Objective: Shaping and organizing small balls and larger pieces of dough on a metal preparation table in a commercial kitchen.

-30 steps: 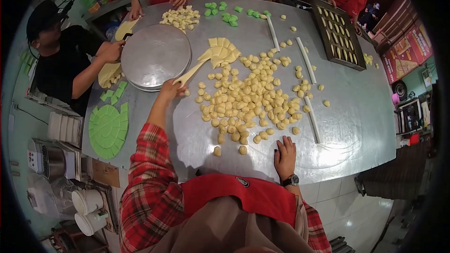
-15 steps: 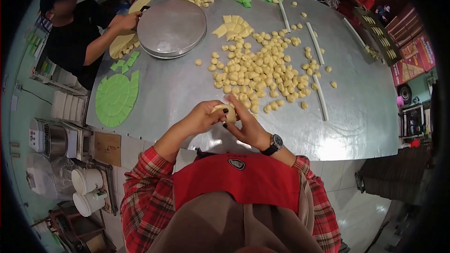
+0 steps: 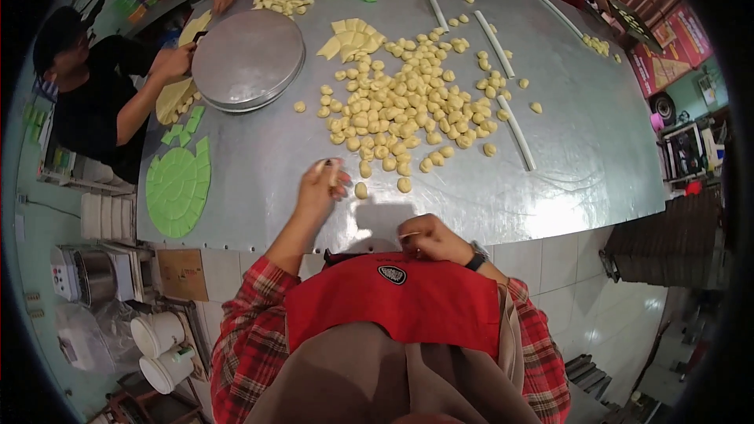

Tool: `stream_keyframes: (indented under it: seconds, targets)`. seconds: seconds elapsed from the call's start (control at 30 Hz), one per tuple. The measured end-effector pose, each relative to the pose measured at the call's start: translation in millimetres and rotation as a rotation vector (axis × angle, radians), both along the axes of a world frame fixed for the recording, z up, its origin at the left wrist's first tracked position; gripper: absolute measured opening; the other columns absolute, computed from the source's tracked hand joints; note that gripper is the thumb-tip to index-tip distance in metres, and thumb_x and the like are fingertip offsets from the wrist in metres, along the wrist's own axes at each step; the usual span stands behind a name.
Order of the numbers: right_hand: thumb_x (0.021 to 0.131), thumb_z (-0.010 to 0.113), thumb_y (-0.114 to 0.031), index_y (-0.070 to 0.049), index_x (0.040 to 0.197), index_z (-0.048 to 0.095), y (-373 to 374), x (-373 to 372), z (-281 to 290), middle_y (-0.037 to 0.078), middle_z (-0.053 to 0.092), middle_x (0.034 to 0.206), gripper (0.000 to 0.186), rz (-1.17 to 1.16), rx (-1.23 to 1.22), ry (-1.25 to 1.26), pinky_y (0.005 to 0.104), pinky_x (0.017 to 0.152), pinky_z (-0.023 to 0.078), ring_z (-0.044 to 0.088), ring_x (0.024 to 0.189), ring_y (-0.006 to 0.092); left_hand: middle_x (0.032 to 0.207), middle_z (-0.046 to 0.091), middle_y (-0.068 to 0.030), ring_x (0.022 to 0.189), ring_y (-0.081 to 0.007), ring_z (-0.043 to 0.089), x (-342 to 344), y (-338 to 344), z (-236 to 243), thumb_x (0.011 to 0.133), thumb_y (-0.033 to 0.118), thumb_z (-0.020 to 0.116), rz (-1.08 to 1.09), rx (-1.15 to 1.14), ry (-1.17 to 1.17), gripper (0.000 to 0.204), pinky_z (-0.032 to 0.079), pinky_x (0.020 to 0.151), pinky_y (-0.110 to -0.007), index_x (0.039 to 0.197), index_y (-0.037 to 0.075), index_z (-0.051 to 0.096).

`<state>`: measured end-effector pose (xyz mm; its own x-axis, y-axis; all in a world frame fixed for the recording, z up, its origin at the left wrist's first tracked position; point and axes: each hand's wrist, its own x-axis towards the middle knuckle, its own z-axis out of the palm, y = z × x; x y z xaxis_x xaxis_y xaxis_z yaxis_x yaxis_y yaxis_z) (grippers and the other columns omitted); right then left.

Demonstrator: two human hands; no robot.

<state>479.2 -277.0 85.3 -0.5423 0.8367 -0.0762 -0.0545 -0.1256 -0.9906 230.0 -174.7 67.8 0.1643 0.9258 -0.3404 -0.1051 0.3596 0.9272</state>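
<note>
Over the table's near part, my left hand [image 3: 320, 187] is pinched around a small piece of pale dough [image 3: 335, 171], partly hidden by the fingers. My right hand [image 3: 432, 237] is drawn back at the near edge, close to my red apron, with fingers curled in. A thin pale sliver shows at its fingertips, too small to name. Just right of my left hand lies a yellow dough ball [image 3: 360, 190], and another dough ball [image 3: 404, 184] sits a bit farther right. Beyond them spreads a big heap of yellow dough balls [image 3: 408, 98].
Across the metal table [image 3: 259, 188] are a round metal pan [image 3: 247, 59], a scored green dough disc [image 3: 179, 192], cut yellow dough [image 3: 351, 38] and several white rods [image 3: 516, 133]. A person in black [image 3: 98, 94] works at left; people in red stand at the far side.
My hands were together around a pale piece of dough; now they are apart, the left farther out and the right back by the apron. The whole view has shifted slightly.
</note>
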Motion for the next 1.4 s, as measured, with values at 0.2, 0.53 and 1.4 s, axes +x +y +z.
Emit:
stream_keyframes:
  seconds: [0.2,0.53,1.4]
  targets:
    - [0.075,0.049,-0.008,0.002,0.118,0.054,-38,111,-94,0.022,0.053,0.127,0.044,-0.788,0.473,-0.977,0.0455,0.098,0.042,0.05,0.121,0.0353,0.136,0.045,-0.0242,0.125,-0.0356,0.046,-71,-18,-72,0.089,0.016,0.052,-0.328,0.742,1.427,0.05,0.038,0.102,-0.043,0.135,0.002,0.043]
    - [0.079,0.057,-0.008,-0.002,0.124,0.05,20,117,-87,0.021,0.044,0.133,0.047,-0.728,0.632,-1.306,0.0528,0.106,0.028,0.038,0.127,0.0412,0.144,0.036,-0.02,0.134,-0.0407,0.03,-61,73,-84,0.087,0.019,0.054,-0.148,0.767,1.259,0.05,0.021,0.11,-0.053,0.133,0.002,0.045]
    - [0.078,0.054,0.002,-0.002,0.112,0.058,34,107,-86,0.024,0.049,0.128,0.034,-0.787,0.496,-0.899,0.0476,0.102,0.035,0.045,0.121,0.0407,0.143,0.038,-0.0182,0.129,-0.0331,0.041,58,357,-75,0.087,0.013,0.051,-0.215,0.412,1.466,0.061,0.039,0.102,-0.039,0.142,0.001,0.029]
